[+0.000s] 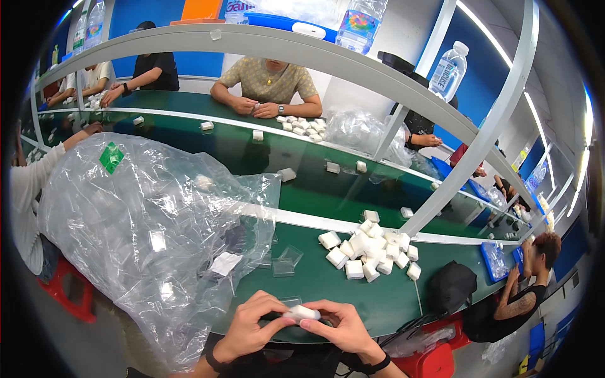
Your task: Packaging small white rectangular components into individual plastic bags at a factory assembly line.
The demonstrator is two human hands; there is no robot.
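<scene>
Both hands, left hand (pixel 252 324) and right hand (pixel 337 327), pinch a small white block (pixel 301 312) at six o'clock; grip its ends evenly. Loose white blocks (pixel 368 252) lie at one o'clock.

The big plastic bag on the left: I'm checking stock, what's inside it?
Through the clear plastic bag a few small white pieces show near its bottom. Creases and glare hide the rest.

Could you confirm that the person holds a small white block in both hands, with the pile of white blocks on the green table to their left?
Not quite: the head view shows the pile to their right. Both the left hand and right hand do hold the small white block over the green table.
</scene>
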